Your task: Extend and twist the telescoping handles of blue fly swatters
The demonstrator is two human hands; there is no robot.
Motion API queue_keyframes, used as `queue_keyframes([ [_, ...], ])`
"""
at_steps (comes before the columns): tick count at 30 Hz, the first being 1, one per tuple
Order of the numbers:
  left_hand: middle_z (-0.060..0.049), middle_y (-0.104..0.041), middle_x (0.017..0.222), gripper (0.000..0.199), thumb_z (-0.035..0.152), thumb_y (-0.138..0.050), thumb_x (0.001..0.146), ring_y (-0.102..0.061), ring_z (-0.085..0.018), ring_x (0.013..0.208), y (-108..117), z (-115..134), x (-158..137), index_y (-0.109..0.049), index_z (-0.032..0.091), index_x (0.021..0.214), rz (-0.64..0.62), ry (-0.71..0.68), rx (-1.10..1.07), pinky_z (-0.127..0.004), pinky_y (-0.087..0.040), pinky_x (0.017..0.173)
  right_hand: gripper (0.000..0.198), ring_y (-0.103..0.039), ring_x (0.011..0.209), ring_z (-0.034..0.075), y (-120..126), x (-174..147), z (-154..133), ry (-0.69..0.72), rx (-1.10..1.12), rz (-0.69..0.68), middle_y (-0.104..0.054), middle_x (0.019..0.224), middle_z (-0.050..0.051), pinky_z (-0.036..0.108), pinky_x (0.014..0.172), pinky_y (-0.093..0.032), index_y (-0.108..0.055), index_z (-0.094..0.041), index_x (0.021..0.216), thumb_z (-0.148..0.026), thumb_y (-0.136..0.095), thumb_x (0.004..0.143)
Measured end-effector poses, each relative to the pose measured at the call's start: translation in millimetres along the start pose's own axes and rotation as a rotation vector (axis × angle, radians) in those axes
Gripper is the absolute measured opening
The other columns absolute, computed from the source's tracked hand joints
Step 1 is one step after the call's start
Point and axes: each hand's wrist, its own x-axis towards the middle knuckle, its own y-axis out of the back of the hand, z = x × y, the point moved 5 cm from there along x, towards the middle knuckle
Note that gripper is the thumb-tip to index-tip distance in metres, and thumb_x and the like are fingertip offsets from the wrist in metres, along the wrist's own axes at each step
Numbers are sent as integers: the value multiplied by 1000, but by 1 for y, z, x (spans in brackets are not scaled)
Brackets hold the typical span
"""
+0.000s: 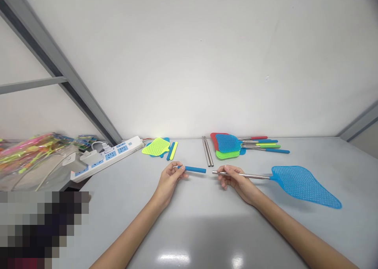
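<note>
Between the thumb and fingers of my left hand (170,178) is a blue handle sleeve (195,169), its free end pointing right. My right hand (236,180) pinches the metal rod of a fly swatter (304,184), whose blue mesh head extends to the right. The rod's bare end (217,173) faces the sleeve, with a small gap between them. Behind my hands lie two loose metal rods (208,153), side by side. Left of these are a yellow swatter head (158,147) over a blue one, and a yellow handle sleeve (174,151) beside a blue one.
Several swatters with handles (228,143) in red, blue and green are piled at the back right. A white power strip (109,158) with plugs and cables lies at the left, near plastic-wrapped bundles (32,154). A wall (206,64) closes off the grey table's (189,229) back edge.
</note>
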Motion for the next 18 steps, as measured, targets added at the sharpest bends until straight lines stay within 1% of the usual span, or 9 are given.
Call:
queue_keyframes([
  [3, 2, -55, 58, 23, 30, -59, 67, -55, -11, 61, -3, -2, -2, -49, 17, 84, -28, 28, -19, -25, -40, 70, 31, -50, 54, 11, -1, 0, 0, -5, 4, -40, -57, 67, 6, 25, 51, -38, -59, -14, 79, -40, -43, 78],
  [6, 2, -56, 58, 22, 31, -57, 69, -54, -10, 62, -6, -4, -5, -49, 18, 85, -70, 44, -3, -24, -39, 70, 31, -49, 54, 11, -2, 0, 1, -2, -49, -70, -58, 65, 6, 25, 52, -37, -59, -13, 77, -38, -41, 80],
  [9, 1, -56, 58, 21, 31, -56, 70, -53, -10, 61, -9, -7, -7, -49, 18, 86, -104, 71, 14, -23, -38, 69, 31, -49, 53, 11, -3, 0, 2, 5, -85, -69, -58, 62, 5, 25, 52, -37, -60, -13, 75, -38, -41, 80],
  [12, 2, -54, 61, 19, 29, -55, 71, -51, -8, 61, -12, -9, -8, -50, 19, 86, -157, 96, -23, -20, -38, 66, 31, -48, 52, 11, -1, 0, 2, 8, -59, -53, -58, 61, 5, 25, 52, -37, -59, -13, 75, -38, -41, 80],
  [14, 3, -51, 63, 17, 27, -54, 73, -49, -7, 60, -13, -10, -8, -50, 19, 86, -197, 112, -59, -19, -37, 65, 32, -48, 51, 10, -1, 1, 1, 0, -31, -65, -57, 61, 4, 25, 51, -37, -59, -13, 74, -38, -41, 80],
  [18, 2, -51, 69, 15, 25, -53, 74, -45, -5, 58, -13, -13, -5, -52, 19, 88, -227, 143, -64, -18, -37, 64, 31, -49, 49, 10, 1, 5, 1, -9, 8, -96, -57, 59, 4, 24, 48, -37, -59, -11, 74, -37, -43, 79],
])
